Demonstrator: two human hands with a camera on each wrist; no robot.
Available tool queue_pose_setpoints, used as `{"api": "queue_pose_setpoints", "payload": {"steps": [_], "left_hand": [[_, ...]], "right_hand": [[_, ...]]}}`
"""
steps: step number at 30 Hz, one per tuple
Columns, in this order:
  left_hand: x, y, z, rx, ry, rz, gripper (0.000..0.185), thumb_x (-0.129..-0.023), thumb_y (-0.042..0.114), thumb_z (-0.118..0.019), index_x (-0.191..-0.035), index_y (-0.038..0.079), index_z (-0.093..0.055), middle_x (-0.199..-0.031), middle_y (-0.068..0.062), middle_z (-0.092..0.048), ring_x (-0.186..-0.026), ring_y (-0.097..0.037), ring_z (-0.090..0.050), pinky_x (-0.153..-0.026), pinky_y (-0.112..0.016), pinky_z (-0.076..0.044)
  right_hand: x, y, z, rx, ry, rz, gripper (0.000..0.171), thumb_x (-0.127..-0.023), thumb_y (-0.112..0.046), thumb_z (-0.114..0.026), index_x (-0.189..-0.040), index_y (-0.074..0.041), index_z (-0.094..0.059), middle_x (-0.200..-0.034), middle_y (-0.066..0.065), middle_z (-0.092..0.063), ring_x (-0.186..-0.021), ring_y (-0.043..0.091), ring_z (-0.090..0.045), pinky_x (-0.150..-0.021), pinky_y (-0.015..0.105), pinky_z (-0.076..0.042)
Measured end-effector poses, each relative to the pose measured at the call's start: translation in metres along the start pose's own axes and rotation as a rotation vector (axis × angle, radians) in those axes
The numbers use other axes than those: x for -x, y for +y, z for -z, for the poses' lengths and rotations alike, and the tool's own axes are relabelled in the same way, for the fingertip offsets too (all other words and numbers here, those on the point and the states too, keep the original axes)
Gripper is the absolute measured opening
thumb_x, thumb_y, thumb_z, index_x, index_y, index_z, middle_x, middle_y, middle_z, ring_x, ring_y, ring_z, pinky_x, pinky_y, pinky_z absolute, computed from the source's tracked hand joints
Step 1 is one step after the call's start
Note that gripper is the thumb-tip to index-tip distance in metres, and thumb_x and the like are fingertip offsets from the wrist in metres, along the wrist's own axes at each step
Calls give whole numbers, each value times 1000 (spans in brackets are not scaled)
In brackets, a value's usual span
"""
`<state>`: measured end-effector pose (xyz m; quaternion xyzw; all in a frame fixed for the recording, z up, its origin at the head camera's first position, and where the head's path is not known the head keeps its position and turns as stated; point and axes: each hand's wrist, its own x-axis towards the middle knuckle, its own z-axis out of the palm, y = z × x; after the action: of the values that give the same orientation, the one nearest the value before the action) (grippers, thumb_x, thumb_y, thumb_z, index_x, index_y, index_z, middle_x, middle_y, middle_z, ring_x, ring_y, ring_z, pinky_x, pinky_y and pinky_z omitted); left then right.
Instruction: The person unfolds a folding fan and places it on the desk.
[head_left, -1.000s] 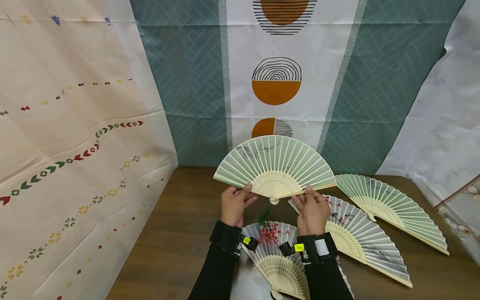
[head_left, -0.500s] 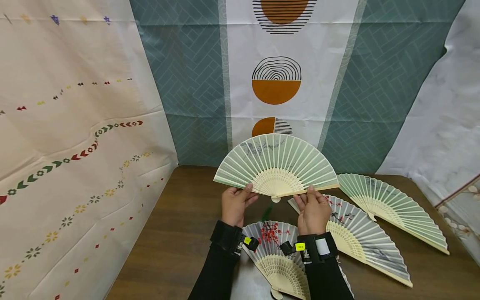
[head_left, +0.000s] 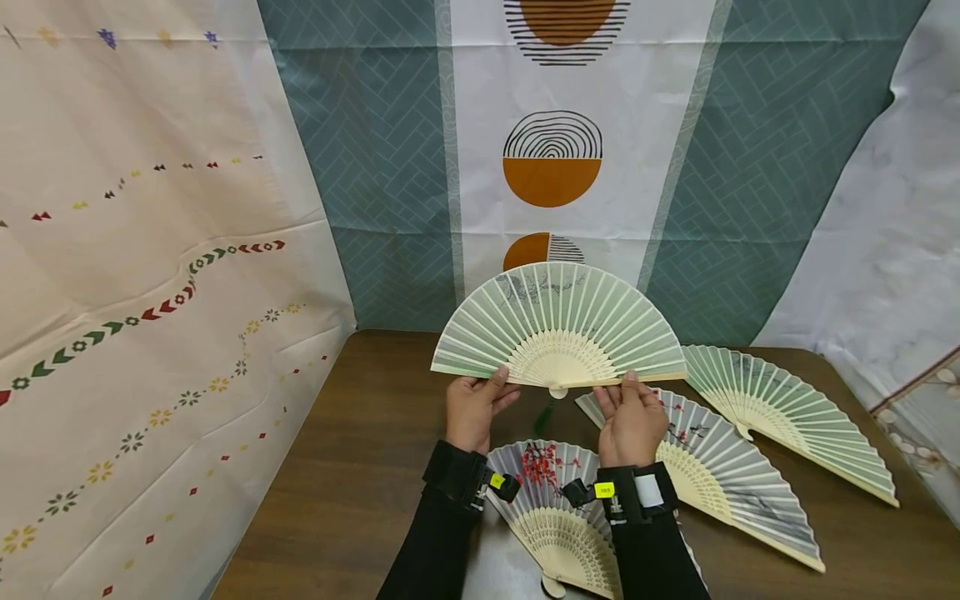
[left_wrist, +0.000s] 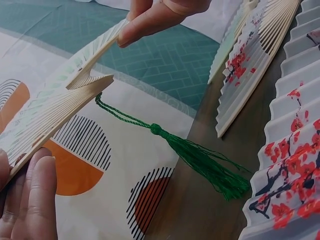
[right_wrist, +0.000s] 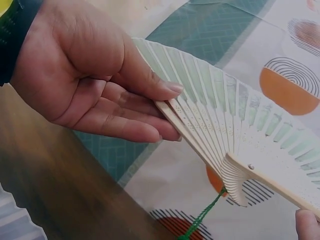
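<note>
A pale green folding fan (head_left: 558, 321), spread wide, is held up above the table between both hands. My left hand (head_left: 474, 408) pinches its left outer rib between thumb and fingers. The right outer rib is pinched by my right hand (head_left: 632, 421), as the right wrist view shows, with the thumb (right_wrist: 167, 90) on top and the fingers beneath. A green tassel (left_wrist: 205, 160) hangs from the pivot. Below the hands lies an open grey fan with red blossoms (head_left: 543, 479), partly hidden by my right forearm.
On the brown table (head_left: 337, 467), a second grey blossom fan (head_left: 750, 479) lies open to the right, with another green fan (head_left: 795, 408) beyond it. Patterned cloths hang behind and at the sides, including a teal and white one (head_left: 480, 200) at the back.
The held fan has risen slightly, shifted a little right and spread wider, its lower edge now nearly straight. My right hand has moved slightly to the right. The tassel swings.
</note>
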<state>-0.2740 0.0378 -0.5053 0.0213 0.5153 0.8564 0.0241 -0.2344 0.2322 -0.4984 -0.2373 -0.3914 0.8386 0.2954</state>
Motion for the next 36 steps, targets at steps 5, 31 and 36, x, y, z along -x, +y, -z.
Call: {"api": "queue_pose_setpoints", "payload": {"steps": [5, 31, 36], "left_hand": [[0, 0, 0, -15, -1, 1, 30, -112, -2, -67, -138, -17, -68, -102, -1, -83, -90, -13, -85, -81, -26, -72], [4, 1, 7, -4, 25, 16, 31, -112, -2, -68, -138, -19, -66, -95, 0, -80, -84, -10, -83, -82, -25, -72], [9, -2, 25, 1, 93, 39, 31, -112, -2, -68, -138, -19, -65, -97, -3, -81, -83, -10, -83, -82, -24, -72]], "right_hand": [[-1, -1, -1, 0, 5, -10, 23, -119, -18, -59, -128, 2, -65, -108, 3, -65, -91, 11, -73, -87, 23, -71], [0, 5, 1, 41, -40, -47, 28, -121, -24, -55, -135, -1, -62, -115, 3, -62, -100, 9, -73, -95, 22, -70], [3, 16, 0, 77, -109, -125, 34, -121, -23, -55, -143, 2, -58, -117, 0, -67, -101, 7, -78, -99, 25, -69]]}}
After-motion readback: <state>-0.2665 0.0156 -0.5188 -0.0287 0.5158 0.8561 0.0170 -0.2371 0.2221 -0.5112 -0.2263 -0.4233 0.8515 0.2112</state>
